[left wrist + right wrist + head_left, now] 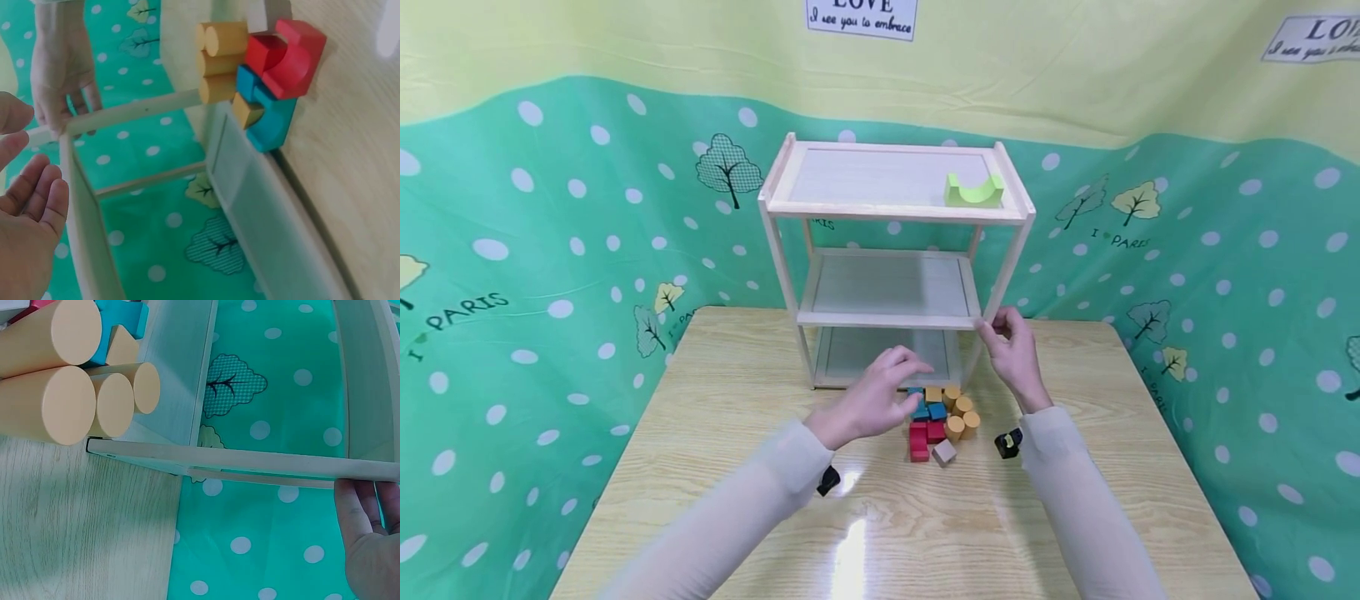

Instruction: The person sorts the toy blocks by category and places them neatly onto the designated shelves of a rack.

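A pale wooden three-tier shelf (897, 320) stands on the table. At its right front post my right hand (1013, 354) pinches the wood at the middle board's height, thumb in front and fingers behind. My left hand (874, 398) hovers before the lower tier, fingers loosely bent and holding nothing; in the left wrist view its fingers (40, 194) are apart from the post. Below and right of it sit toy blocks: orange cylinders (955, 428), a red arch block (918, 442), a blue cube (937, 412) and a plain wooden cube (944, 453).
A light green arch block (973, 192) rests on the top board's right side. One small black object (1008, 443) lies by the right sleeve, another (828, 481) by the left. A green dotted curtain (1225, 250) hangs behind the wooden table (715, 367).
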Tool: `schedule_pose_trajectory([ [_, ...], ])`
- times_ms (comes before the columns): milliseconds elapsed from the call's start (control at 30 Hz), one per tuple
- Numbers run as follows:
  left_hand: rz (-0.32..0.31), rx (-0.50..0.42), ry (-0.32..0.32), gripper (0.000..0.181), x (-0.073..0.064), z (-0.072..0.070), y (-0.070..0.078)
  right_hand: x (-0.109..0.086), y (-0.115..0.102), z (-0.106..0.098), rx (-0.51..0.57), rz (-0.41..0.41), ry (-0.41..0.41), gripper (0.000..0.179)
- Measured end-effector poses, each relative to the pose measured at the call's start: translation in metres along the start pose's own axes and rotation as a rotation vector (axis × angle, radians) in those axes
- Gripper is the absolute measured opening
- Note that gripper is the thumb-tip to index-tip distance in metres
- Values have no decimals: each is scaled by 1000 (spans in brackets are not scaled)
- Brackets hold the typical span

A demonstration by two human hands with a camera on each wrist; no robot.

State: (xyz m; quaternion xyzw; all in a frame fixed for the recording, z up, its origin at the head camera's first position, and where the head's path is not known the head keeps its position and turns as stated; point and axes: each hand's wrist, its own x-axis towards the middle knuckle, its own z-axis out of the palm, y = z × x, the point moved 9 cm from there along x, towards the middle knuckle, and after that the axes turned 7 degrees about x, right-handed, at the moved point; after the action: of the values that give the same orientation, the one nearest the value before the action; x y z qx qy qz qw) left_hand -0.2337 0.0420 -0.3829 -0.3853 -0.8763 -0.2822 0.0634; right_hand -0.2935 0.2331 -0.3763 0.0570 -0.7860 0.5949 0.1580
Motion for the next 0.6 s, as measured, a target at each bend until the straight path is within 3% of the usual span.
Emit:
schedule_pose_trajectory([
  [400, -34, -31, -28, 39, -9, 25, -8, -1, 1, 0, -19, 7, -4, 24],
  [600, -70, -25, -55, 41, -14, 38, -15, 8, 29, -2, -9, 3, 6, 26],
])
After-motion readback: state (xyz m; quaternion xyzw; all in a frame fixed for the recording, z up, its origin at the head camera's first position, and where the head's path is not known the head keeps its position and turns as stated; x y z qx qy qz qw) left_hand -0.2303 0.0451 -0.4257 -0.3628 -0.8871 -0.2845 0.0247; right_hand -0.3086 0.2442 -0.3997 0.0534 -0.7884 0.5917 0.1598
